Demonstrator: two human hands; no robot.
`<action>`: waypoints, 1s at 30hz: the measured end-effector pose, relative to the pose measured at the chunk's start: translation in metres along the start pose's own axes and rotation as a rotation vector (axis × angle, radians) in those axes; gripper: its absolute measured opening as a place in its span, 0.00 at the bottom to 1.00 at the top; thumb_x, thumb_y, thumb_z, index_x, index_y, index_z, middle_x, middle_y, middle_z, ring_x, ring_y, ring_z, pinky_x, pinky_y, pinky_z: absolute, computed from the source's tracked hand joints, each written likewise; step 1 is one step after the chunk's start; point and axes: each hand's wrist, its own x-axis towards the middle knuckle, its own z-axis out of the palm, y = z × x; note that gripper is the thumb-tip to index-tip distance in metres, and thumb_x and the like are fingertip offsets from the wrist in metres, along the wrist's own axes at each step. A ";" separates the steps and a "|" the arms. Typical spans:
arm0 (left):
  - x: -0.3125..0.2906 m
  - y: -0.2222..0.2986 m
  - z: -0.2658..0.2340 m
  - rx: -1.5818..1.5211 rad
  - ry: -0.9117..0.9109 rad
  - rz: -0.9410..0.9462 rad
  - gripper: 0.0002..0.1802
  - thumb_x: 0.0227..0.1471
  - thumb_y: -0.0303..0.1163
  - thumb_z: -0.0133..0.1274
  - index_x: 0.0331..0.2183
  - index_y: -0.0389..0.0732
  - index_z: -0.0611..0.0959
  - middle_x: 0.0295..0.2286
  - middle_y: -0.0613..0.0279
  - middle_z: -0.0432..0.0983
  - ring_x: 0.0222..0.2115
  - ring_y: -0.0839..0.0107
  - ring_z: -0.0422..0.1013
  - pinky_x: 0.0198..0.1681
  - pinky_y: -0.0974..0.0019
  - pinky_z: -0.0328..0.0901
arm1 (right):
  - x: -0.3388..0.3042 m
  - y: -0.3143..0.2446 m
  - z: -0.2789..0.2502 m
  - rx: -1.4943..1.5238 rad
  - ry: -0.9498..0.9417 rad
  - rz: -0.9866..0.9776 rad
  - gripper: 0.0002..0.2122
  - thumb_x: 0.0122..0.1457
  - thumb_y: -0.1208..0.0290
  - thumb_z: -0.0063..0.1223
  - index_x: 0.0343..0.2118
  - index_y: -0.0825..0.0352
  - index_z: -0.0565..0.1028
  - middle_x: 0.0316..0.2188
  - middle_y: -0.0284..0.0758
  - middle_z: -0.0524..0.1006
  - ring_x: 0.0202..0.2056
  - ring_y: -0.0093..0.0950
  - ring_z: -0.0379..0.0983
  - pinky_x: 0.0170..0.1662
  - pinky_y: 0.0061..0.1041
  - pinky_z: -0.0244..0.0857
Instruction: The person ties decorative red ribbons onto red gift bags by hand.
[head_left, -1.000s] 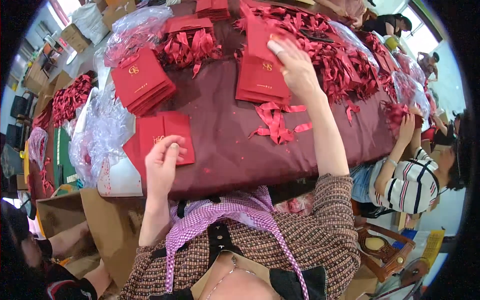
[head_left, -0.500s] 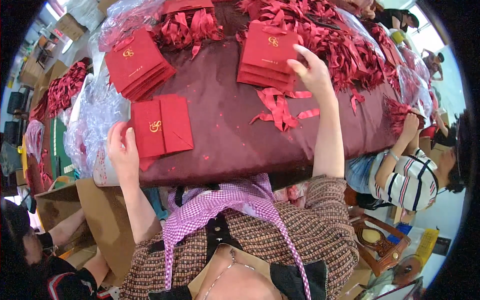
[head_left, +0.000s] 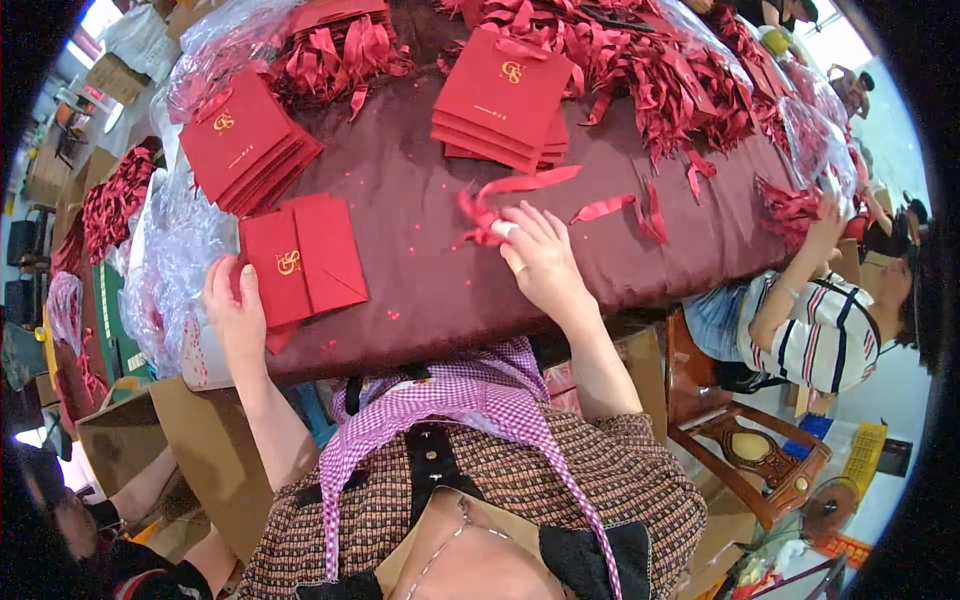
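A flat red paper bag (head_left: 330, 255) with gold print lies near the table's front left, its folded bottom toward the right. My left hand (head_left: 238, 310) is closed at its left edge, thumb along the rim. My right hand (head_left: 548, 258) has its fingers closed on a few red ribbons (head_left: 478, 212), slightly smeared by motion, over the middle of the table. One finger carries a white wrap. Farther back sits a stack of red paper bags (head_left: 505, 95). Another fanned stack of bags (head_left: 245, 140) lies at the left. Loose ribbons (head_left: 640, 212) lie to the right of my right hand.
A dark red cloth covers the table (head_left: 400, 190). Heaps of ribboned bags (head_left: 650, 90) fill its far right. Clear plastic wrap (head_left: 180, 265) bunches along the left edge. A person in a striped shirt (head_left: 815, 325) works at the right; an open cardboard box (head_left: 205, 450) stands lower left.
My right hand has come from the far stack of bags toward me and taken hold of ribbons from the loose pile. My left hand stays at the bag's edge. The view has shifted slightly.
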 end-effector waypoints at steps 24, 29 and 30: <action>0.001 0.012 0.010 0.124 0.023 0.029 0.21 0.46 0.39 0.61 0.37 0.32 0.80 0.37 0.47 0.74 0.40 0.50 0.68 0.46 0.54 0.63 | 0.050 -0.028 -0.003 0.023 -0.057 0.096 0.15 0.60 0.67 0.48 0.47 0.69 0.71 0.47 0.46 0.73 0.50 0.43 0.68 0.51 0.39 0.60; 0.002 0.015 0.014 0.189 0.084 0.138 0.20 0.41 0.39 0.64 0.35 0.35 0.81 0.36 0.52 0.71 0.40 0.51 0.66 0.44 0.53 0.62 | 0.045 -0.064 0.025 0.192 -0.085 -0.269 0.14 0.51 0.78 0.53 0.42 0.69 0.73 0.47 0.45 0.72 0.52 0.43 0.66 0.55 0.39 0.60; 0.003 0.016 0.014 0.185 0.078 0.138 0.20 0.41 0.39 0.64 0.35 0.35 0.81 0.36 0.52 0.71 0.40 0.51 0.66 0.44 0.53 0.62 | 0.043 -0.067 0.026 0.218 -0.155 -0.330 0.14 0.50 0.79 0.52 0.42 0.68 0.73 0.48 0.45 0.72 0.53 0.42 0.66 0.56 0.40 0.59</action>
